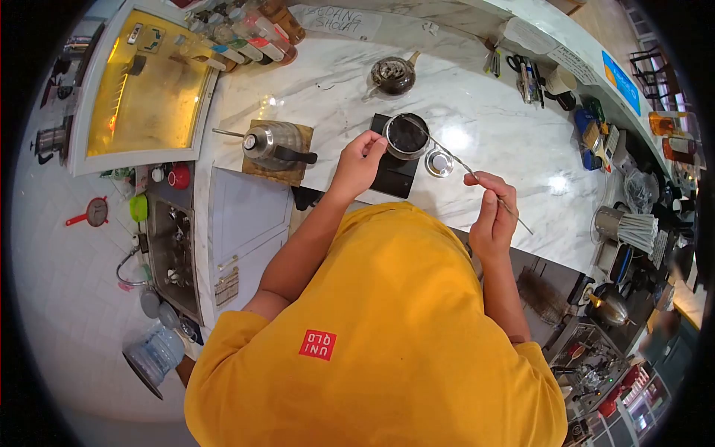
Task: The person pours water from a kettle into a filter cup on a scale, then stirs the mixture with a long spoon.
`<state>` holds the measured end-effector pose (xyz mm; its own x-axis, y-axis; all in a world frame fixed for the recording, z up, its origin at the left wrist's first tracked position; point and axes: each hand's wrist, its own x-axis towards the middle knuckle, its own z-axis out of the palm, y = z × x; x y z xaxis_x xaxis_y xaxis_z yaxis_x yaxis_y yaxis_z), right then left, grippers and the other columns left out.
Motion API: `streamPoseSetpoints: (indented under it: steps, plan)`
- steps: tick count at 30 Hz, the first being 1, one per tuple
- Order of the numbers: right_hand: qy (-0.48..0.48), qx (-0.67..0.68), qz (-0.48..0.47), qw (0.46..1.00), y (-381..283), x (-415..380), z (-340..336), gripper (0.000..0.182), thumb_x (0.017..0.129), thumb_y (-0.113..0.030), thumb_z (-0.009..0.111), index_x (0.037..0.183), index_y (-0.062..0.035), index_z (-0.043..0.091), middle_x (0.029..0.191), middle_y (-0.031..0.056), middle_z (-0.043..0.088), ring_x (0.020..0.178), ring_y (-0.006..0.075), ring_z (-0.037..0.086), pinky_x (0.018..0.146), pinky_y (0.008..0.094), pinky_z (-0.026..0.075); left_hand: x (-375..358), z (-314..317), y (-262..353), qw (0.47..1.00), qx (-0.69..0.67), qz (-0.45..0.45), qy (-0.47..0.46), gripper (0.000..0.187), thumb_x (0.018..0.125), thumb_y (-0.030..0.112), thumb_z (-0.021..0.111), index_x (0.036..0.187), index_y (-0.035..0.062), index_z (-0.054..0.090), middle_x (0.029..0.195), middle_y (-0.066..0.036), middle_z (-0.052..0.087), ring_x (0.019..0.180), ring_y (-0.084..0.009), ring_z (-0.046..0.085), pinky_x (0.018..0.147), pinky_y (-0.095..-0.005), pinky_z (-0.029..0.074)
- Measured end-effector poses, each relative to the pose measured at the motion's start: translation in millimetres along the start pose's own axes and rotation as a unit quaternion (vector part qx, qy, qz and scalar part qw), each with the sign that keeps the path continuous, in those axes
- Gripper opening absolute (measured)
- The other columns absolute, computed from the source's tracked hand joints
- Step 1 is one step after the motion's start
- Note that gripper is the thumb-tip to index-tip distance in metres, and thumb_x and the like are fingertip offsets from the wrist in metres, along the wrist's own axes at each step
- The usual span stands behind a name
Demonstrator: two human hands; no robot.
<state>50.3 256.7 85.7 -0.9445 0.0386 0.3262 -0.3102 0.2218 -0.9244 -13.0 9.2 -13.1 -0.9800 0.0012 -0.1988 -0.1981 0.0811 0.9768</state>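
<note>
We take the black scale (395,167) on the marble counter (491,134) as our reference. On its far end stands a metal cup (406,135) filled with dark liquid. Our left hand (359,160) is curled beside the cup, fingertips touching its near-left rim. Our right hand (491,212), to the right of the scale and nearer us, pinches a long thin stirring rod (465,165) between thumb and fingers; the rod slants up-left, its far end over the cup. A small round lid (439,163) lies just right of the scale. A gooseneck kettle (274,143) sits left of it on a wooden board (257,167); a glass teapot (393,75) stands beyond.
</note>
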Motion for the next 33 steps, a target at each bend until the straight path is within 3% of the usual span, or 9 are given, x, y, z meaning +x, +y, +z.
streamPoseSetpoints:
  steps: [6,16,19,22,25,28,31,33]
  plan:
    - [-0.011,-0.119,-0.028,0.992,-8,-2,15,0.015,0.095,0.001,0.051,0.108,0.0002,0.06,0.104,0.0187,0.066,0.09,0.0331,0.063,0.078,0.0358,0.051,11,-13,2,0.996,-0.015,-0.027,-0.079,0.022,0.097,0.022,0.06,0.092,0.001,0.063,0.078,0.0,0.063,0.074,-0.0077,0.055,0.071,-0.0239,0.046]
    - [0.036,-0.172,-0.045,0.983,-16,-8,37,0.018,0.091,0.006,0.053,0.107,-0.0008,0.06,0.103,0.0166,0.067,0.09,0.0306,0.062,0.079,0.0357,0.049,20,-22,2,0.991,0.027,-0.022,-0.13,0.026,0.097,0.026,0.06,0.091,0.0006,0.064,0.08,-0.002,0.066,0.073,-0.0076,0.056,0.069,-0.0246,0.045]
    - [0.023,-0.196,-0.023,0.98,-19,-13,39,0.016,0.1,0.001,0.044,0.108,0.0013,0.059,0.106,0.0168,0.065,0.096,0.0246,0.066,0.085,0.0314,0.051,24,-25,1,0.988,0.035,-0.027,-0.147,0.027,0.097,0.026,0.06,0.092,0.0006,0.065,0.081,-0.003,0.067,0.074,-0.0081,0.057,0.07,-0.0251,0.046]
    - [0.03,-0.196,-0.023,0.98,-20,-17,45,0.016,0.101,0.0,0.045,0.108,0.001,0.059,0.105,0.0165,0.065,0.096,0.0243,0.066,0.085,0.0306,0.051,26,-28,1,0.985,0.043,-0.024,-0.166,0.028,0.097,0.027,0.06,0.092,0.0007,0.065,0.081,-0.003,0.067,0.074,-0.0085,0.057,0.07,-0.0256,0.046]
    - [0.056,-0.188,-0.037,0.98,-18,-17,55,0.015,0.093,0.005,0.054,0.105,-0.0003,0.061,0.1,0.0154,0.067,0.088,0.03,0.062,0.076,0.0349,0.049,29,-30,2,0.982,0.052,-0.025,-0.179,0.029,0.097,0.028,0.059,0.092,0.0007,0.065,0.081,-0.003,0.067,0.074,-0.0089,0.056,0.07,-0.0259,0.046]
    - [0.072,-0.19,-0.031,0.979,-17,-16,61,0.014,0.093,0.005,0.054,0.104,0.0,0.061,0.099,0.0152,0.067,0.087,0.0293,0.062,0.076,0.0347,0.049,30,-32,3,0.979,0.059,-0.022,-0.193,0.03,0.098,0.029,0.059,0.091,0.0008,0.065,0.081,-0.003,0.067,0.073,-0.009,0.055,0.069,-0.0261,0.045]
    - [0.066,-0.215,-0.019,0.974,-20,-18,58,0.015,0.102,-0.002,0.045,0.107,0.0022,0.059,0.104,0.0149,0.066,0.093,0.0216,0.067,0.083,0.0297,0.051,33,-35,8,0.974,0.081,-0.013,-0.21,0.031,0.098,0.03,0.058,0.09,0.0008,0.065,0.079,-0.002,0.066,0.072,-0.0089,0.054,0.069,-0.0264,0.045]
    - [0.089,-0.207,-0.013,0.974,-22,-19,58,0.013,0.095,0.002,0.052,0.104,0.001,0.061,0.101,0.0144,0.067,0.089,0.0262,0.063,0.078,0.0329,0.05,35,-35,9,0.971,0.095,-0.006,-0.219,0.033,0.098,0.031,0.058,0.089,0.0008,0.065,0.078,-0.002,0.065,0.071,-0.0087,0.053,0.068,-0.0266,0.044]
